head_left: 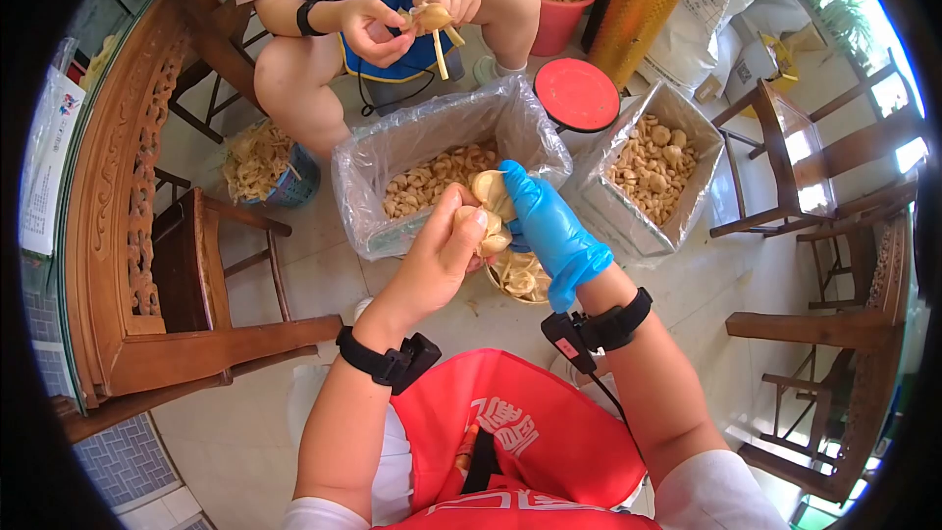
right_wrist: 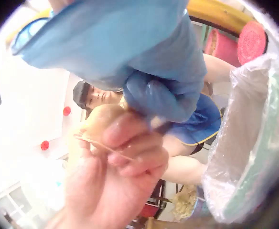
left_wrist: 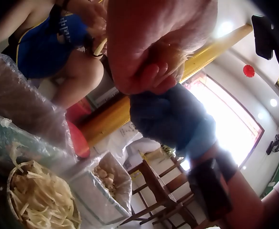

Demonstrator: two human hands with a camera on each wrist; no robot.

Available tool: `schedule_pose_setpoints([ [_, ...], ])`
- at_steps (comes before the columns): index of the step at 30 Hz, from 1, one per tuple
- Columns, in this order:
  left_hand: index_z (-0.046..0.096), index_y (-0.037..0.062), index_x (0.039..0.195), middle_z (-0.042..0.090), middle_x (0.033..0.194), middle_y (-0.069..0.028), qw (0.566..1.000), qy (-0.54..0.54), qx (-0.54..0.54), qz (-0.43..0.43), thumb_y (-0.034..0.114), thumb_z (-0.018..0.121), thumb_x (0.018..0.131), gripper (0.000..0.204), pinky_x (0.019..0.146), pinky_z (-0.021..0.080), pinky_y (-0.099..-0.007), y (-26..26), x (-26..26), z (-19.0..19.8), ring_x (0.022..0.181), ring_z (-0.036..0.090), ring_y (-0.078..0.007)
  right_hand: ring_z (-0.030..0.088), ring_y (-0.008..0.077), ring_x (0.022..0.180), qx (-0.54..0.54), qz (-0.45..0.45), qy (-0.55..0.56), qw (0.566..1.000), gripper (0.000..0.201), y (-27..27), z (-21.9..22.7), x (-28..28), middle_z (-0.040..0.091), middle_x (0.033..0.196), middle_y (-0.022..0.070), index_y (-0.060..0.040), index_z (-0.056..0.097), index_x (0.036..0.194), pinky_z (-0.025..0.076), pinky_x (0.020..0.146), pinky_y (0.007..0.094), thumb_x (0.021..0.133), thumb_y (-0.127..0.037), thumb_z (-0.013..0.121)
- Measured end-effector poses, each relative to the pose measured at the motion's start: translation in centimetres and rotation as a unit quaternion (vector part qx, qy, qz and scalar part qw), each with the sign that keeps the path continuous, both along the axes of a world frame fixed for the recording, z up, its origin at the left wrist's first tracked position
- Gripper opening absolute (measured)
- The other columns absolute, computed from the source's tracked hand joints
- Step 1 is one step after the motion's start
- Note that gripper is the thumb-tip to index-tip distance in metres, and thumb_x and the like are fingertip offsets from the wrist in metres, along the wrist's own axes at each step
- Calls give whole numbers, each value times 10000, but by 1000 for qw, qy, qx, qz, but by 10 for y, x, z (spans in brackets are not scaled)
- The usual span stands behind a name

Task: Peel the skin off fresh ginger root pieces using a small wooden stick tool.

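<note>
My bare left hand [head_left: 435, 253] grips a garlic bulb [head_left: 496, 238] between thumb and curled fingers, over the near edge of the middle bin. My right hand [head_left: 554, 236], in a blue plastic glove, pinches a pale garlic piece [head_left: 491, 191] at the bulb's top, its thumb lying along it. In the right wrist view the pale garlic [right_wrist: 103, 117] shows between the bare fingers and the glove, with a thin strand of skin across the palm. The left wrist view hides most of the bulb behind the left hand [left_wrist: 158, 47].
A plastic-lined bin [head_left: 358, 211] holds loose cloves; another lined bin [head_left: 702, 186] at right holds cloves and bulbs. Below my hands stands a bowl of peelings [head_left: 522, 280]. Opposite, a seated person [head_left: 383, 29] handles garlic. Wooden furniture [head_left: 196, 353] flanks the left, chairs [head_left: 785, 152] the right.
</note>
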State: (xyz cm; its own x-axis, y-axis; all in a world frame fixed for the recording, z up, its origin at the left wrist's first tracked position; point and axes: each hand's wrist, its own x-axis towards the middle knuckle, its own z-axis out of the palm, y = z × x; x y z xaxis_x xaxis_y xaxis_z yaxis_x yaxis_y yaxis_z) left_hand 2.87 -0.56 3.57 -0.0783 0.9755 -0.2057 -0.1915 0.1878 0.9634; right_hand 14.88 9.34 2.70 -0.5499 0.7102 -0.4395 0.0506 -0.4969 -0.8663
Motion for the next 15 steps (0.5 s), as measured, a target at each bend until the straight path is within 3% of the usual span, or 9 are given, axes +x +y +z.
schedule_pose_setpoints([
  [2,431,92,1176,549,786,-19,1000,14,8,-5,292,362,949,310,605,399,-198,0,0,1,681,505,-68,391,81,522,-176,32,97,979,479,23,-19,18,458,614,-20,-39,624,910,324,493,232,958,-426,347],
  [3,436,85,1146,544,752,-26,999,18,25,-38,271,365,938,288,606,399,-195,-1,-1,4,675,506,-75,305,67,487,-151,-27,27,988,499,14,-2,9,362,574,-57,-63,624,903,258,473,220,951,-459,325],
  [4,441,79,1116,538,718,-34,996,21,42,-71,250,367,926,266,608,398,-193,-2,-1,8,670,507,-82,303,72,468,-125,8,55,991,507,27,-12,20,408,577,-57,-58,619,898,266,459,222,958,-451,305],
  [7,448,75,1013,532,686,-49,999,-8,-30,-14,200,368,903,185,543,397,-227,-3,-2,6,654,519,-105,316,77,445,-45,-69,-17,996,551,26,8,20,458,568,-29,-50,634,860,281,442,231,961,-467,288],
  [9,450,76,988,537,706,-58,998,-25,-64,14,191,374,900,164,518,395,-240,0,-4,-8,646,521,-110,378,85,451,90,22,-85,992,545,22,13,23,499,567,5,-37,640,800,323,451,243,955,-475,357],
  [10,455,77,984,552,739,-67,996,-52,-54,45,186,387,905,151,502,397,-247,3,-5,-17,648,532,-117,378,85,451,89,22,-84,992,545,19,11,21,499,567,5,-37,640,800,323,451,243,955,-475,357],
  [13,462,80,986,577,804,-74,990,-98,-47,91,213,433,923,150,491,405,-242,3,-8,-16,657,552,-120,433,96,514,75,106,-92,987,467,16,1,15,518,601,22,-12,645,824,389,504,247,895,-463,546],
  [15,464,81,992,587,836,-72,986,-117,-50,107,244,465,937,172,496,410,-230,3,-10,-10,664,561,-114,449,96,552,102,102,-100,984,466,10,2,10,535,643,30,-9,642,853,406,521,248,890,-464,552],
])
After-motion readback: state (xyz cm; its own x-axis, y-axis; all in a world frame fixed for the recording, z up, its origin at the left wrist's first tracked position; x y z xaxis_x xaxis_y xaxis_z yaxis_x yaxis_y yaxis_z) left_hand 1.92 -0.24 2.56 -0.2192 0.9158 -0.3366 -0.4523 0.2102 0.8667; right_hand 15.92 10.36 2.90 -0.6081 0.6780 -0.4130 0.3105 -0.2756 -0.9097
